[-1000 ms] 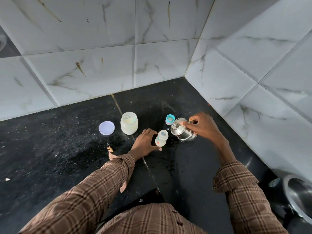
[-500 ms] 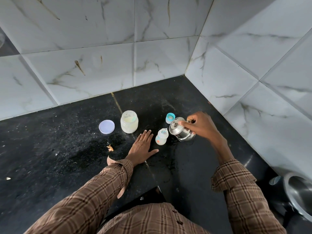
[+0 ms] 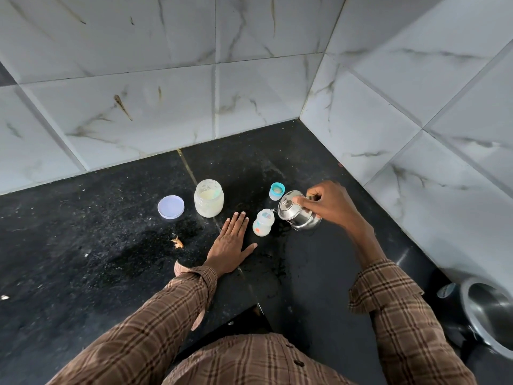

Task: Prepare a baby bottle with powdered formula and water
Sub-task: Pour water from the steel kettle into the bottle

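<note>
A small clear baby bottle (image 3: 263, 223) stands open and upright on the black counter (image 3: 111, 245). My right hand (image 3: 330, 202) grips a small steel kettle (image 3: 295, 213), tilted left with its spout over the bottle's mouth, thumb on the lid. My left hand (image 3: 231, 241) lies flat on the counter just left of the bottle, fingers straight, not touching it. Behind the kettle stands the bottle's teal cap (image 3: 277, 190). An open jar of pale formula powder (image 3: 208, 198) stands further left, with its white lid (image 3: 171, 207) lying beside it.
White marble-tiled walls meet in a corner behind the objects and run along the right. A steel vessel (image 3: 491, 315) sits at the lower right edge. A small brown scrap (image 3: 177, 242) lies on the counter left of my left hand.
My left hand let go of the baby bottle and now lies flat on the counter beside it. The kettle stays tilted at the bottle.
</note>
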